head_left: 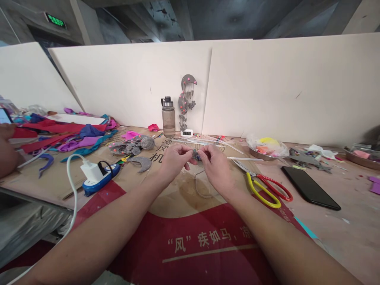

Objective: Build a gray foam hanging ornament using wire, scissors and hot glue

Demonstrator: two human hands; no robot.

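Observation:
My left hand (174, 159) and my right hand (216, 165) meet over the middle of the table, both pinched on a small grey felt piece (196, 155) with a dark bead on it. A thin grey cord (199, 185) hangs from the piece and loops on the cardboard below. Grey felt shapes with pink dots (127, 147) and a ball of grey yarn (147, 142) lie to the left of my hands. A grey felt crescent (141, 163) rests nearer my left hand.
Red and yellow scissors (267, 189) and a black phone (310, 187) lie to the right. A water bottle (168, 117) and a hanging felt mobile (187, 101) stand at the white back wall. A power strip with charger (99, 176) sits left, beside colourful felt scraps (74, 136). Another person's hand (7, 152) shows at far left.

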